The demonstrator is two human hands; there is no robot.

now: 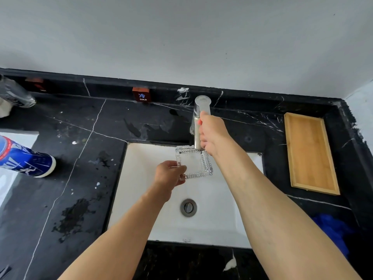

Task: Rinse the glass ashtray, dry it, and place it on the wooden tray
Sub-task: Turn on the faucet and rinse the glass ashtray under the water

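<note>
A square clear glass ashtray (196, 162) with ribbed edges hangs over the white sink basin (141, 199), just under the spout of the metal faucet (199, 112). My left hand (169, 175) pinches its near-left corner. My right hand (212, 132) is wrapped around the faucet body and handle. I cannot make out any water stream. The empty wooden tray (309, 152) lies on the black marble counter to the right of the sink.
A blue cloth (333, 231) lies on the counter at the near right. A blue and white can (24, 158) lies at the left, a dark bottle (14, 93) at the far left. A red COLD sign (141, 94) stands by the wall. Wet patches mark the counter.
</note>
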